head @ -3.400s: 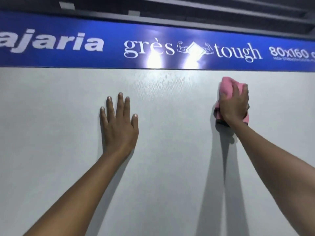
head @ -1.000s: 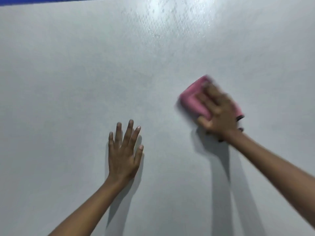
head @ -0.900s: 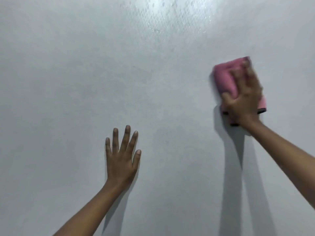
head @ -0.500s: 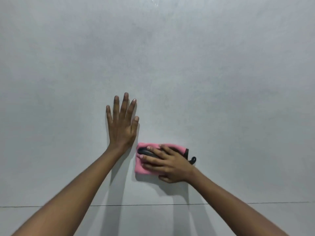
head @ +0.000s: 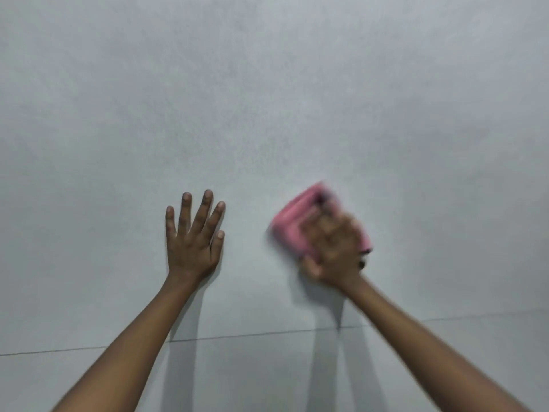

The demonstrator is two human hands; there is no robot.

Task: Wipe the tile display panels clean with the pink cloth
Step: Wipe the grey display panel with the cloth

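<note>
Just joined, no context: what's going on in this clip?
A person is wiping a pale grey tile panel with a pink cloth. The right hand presses the cloth on the panel and is motion-blurred, so it is mid-stroke. The left hand lies flat on the panel beside it, fingers spread, holding nothing. A thin joint line runs across the panel below both hands. No dirt shows, so how much is left to wipe cannot be told.

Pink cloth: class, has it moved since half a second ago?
Yes. The cloth has gone right, away from the flat left hand, and up from the seam.
</note>
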